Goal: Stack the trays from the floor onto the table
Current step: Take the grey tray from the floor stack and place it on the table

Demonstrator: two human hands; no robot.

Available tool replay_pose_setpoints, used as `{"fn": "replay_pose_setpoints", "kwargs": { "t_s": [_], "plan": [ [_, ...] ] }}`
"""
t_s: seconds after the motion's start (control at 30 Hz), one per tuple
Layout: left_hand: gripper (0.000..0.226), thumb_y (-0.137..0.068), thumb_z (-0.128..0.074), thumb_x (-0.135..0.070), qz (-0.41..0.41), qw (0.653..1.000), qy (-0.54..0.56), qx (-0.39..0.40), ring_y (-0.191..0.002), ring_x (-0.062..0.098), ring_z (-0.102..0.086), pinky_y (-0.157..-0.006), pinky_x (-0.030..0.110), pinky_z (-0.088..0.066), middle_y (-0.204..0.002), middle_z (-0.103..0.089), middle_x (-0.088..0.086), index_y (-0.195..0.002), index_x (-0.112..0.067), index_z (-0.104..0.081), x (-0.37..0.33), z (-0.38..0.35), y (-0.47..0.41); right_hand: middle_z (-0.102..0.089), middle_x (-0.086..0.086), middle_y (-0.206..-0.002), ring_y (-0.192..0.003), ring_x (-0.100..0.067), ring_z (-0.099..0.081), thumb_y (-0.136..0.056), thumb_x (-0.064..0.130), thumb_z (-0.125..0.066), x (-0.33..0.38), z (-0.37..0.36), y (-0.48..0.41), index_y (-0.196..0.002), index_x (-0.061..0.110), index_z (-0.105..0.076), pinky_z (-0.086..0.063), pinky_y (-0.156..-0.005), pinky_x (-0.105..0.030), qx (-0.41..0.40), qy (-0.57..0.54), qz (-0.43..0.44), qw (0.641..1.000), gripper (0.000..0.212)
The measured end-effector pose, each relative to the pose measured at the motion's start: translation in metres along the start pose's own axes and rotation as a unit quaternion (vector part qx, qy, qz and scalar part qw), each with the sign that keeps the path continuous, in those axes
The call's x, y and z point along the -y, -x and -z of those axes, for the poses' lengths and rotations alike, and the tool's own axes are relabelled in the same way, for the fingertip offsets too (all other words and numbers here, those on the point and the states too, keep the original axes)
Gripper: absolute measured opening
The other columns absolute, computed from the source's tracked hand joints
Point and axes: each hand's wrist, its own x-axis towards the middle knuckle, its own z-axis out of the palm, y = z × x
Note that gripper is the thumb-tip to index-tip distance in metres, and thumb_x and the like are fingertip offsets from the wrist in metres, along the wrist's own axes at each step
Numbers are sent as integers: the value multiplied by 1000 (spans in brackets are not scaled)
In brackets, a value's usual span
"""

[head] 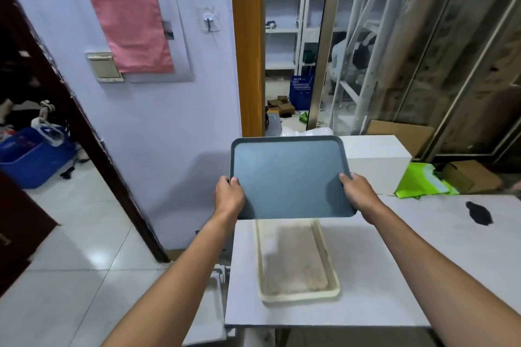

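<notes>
Forearms [180, 276] out, I grip the grey tray [290, 177] with left hand [229, 196] and right hand [359, 191] above the cream tray [298, 296] on the tabletop [394, 276]; next, probably turn, align, lower.

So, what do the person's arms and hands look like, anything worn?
The left hand and right hand wear no gloves; no ring, watch or band shows. The left arm and right arm are bare, no sleeve in view.

White table [242, 290] — cream tray [296, 262] and dark patch [479, 213] on it.
</notes>
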Motion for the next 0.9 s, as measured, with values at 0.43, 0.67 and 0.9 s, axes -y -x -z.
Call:
{"fn": "replay_pose_setpoints", "kwargs": {
  "t_s": [0.43, 0.67, 0.9],
  "plan": [
    [19, -102, -45, -17, 50, 992, 103, 48, -75, 14, -58, -58, 27, -44, -93, -65, 2, -108, -8, -61, 10, 0, 19, -63, -12, -110, -100, -30, -61, -106, 31, -35, -5, -2, 17, -108, 7, -58, -48, -76, -38, -70, -5, 17, 997, 33],
    [6, -97, -60, -13, 187, 929, 316, 57, -77, 18, -65, -60, 32, -56, -96, -68, 6, -99, -7, -62, 13, 7, 26, -60, -12, -108, -98, -30, -57, -107, 29, -33, -24, -22, 28, -106, 6, -54, -43, -77, -37, -115, -37, -13, 993, 32],
    [17, -93, -51, 0, 212, 899, 368, 111, -79, 28, -69, -62, 34, -59, -93, -69, 14, -105, -3, -62, -2, -12, 52, -59, -20, -126, -115, -38, -56, -108, 22, -32, -19, -60, 51, -120, -1, -52, -40, -83, -35, -160, -100, -67, 980, 33]
  ]
}}
